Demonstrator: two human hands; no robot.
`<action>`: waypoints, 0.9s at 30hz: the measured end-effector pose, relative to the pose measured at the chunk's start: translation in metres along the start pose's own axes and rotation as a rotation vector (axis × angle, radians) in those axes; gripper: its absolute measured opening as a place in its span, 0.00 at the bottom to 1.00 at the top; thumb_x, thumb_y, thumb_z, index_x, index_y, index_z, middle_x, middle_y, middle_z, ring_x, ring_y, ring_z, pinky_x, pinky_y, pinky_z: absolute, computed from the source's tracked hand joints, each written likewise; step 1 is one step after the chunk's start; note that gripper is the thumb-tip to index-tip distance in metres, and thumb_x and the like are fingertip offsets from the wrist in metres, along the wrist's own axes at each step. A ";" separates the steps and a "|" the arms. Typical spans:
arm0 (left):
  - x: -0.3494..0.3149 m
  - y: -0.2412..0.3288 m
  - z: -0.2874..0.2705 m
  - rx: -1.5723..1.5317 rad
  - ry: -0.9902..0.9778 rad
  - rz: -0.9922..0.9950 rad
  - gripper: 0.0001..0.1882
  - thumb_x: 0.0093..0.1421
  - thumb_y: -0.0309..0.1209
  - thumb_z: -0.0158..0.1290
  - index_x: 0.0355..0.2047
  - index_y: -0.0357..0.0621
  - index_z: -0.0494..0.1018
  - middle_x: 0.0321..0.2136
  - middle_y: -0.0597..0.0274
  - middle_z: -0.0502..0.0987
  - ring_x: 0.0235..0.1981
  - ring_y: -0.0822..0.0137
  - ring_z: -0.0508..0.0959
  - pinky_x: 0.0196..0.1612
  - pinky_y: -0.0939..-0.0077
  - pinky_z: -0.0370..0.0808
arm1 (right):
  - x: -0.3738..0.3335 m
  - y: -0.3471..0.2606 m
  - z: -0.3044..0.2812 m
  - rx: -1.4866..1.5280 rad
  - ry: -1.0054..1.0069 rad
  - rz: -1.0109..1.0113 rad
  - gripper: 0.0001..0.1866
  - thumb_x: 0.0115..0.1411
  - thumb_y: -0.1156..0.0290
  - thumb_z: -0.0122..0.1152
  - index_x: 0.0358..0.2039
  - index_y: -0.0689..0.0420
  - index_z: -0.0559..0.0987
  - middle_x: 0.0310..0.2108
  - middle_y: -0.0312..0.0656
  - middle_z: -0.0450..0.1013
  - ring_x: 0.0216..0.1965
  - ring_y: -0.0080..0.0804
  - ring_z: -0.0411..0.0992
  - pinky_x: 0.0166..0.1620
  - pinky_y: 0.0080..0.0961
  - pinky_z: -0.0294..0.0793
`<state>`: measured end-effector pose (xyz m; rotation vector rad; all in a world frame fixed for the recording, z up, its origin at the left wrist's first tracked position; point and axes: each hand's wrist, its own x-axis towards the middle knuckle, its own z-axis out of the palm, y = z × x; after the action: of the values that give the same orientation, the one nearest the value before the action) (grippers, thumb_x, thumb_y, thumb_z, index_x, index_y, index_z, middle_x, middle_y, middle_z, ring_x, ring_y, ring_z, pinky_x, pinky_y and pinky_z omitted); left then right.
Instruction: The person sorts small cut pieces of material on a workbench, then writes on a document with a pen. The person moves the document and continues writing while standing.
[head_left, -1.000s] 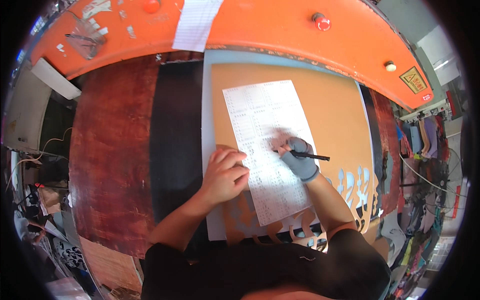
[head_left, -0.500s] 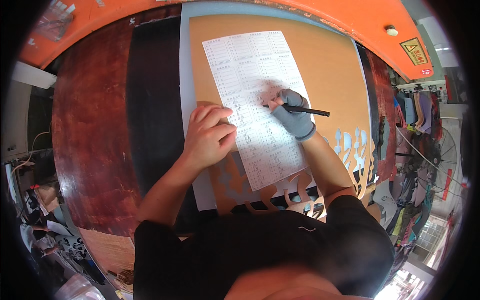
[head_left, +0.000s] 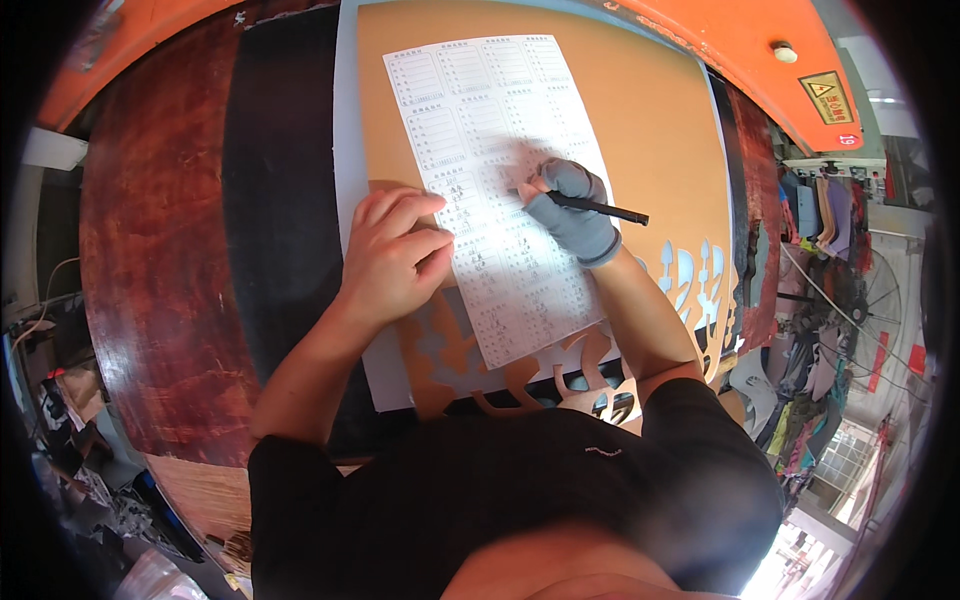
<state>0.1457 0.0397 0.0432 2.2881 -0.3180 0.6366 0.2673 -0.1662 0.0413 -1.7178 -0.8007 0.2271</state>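
Right hand (head_left: 578, 215) clamps pen (head_left: 612, 210) over sheet (head_left: 490, 215); left hand (head_left: 395, 255), half-spread, should press sheet's left edge steadily.

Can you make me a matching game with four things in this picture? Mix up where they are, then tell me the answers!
Things:
1. Slim black pen
2. Long white printed paper sheet
3. Bare left hand
4. Round cream knob

Places:
A. On the orange metal panel
B. In the right hand, which wears a gray fingerless glove
C. Flat under the pen's tip, on the smooth tan sheet
D. At the paper's left edge

Right pairs: 1-B, 2-C, 3-D, 4-A
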 end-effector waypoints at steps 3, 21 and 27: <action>0.000 0.000 0.000 0.000 -0.003 0.002 0.02 0.41 0.24 0.57 0.18 0.44 0.75 0.36 0.64 0.74 0.40 0.62 0.72 0.45 0.64 0.64 | 0.002 -0.001 0.000 -0.005 -0.006 -0.038 0.06 0.47 0.81 0.59 0.20 0.59 0.70 0.21 0.35 0.68 0.24 0.22 0.64 0.29 0.21 0.67; -0.001 0.000 -0.001 -0.006 -0.036 -0.006 0.04 0.42 0.25 0.58 0.21 0.42 0.77 0.37 0.61 0.74 0.41 0.60 0.72 0.46 0.66 0.63 | -0.003 0.001 0.001 0.109 0.131 0.001 0.09 0.49 0.82 0.55 0.19 0.57 0.65 0.22 0.35 0.67 0.24 0.19 0.64 0.27 0.19 0.66; 0.000 0.000 -0.001 0.001 -0.020 -0.010 0.02 0.41 0.25 0.58 0.19 0.44 0.76 0.37 0.63 0.74 0.41 0.62 0.72 0.46 0.65 0.64 | -0.003 -0.005 0.002 0.168 0.019 -0.010 0.12 0.49 0.85 0.54 0.18 0.56 0.62 0.21 0.34 0.64 0.25 0.18 0.60 0.27 0.18 0.64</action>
<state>0.1451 0.0406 0.0442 2.2971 -0.3163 0.6093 0.2619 -0.1664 0.0449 -1.5558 -0.7551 0.2634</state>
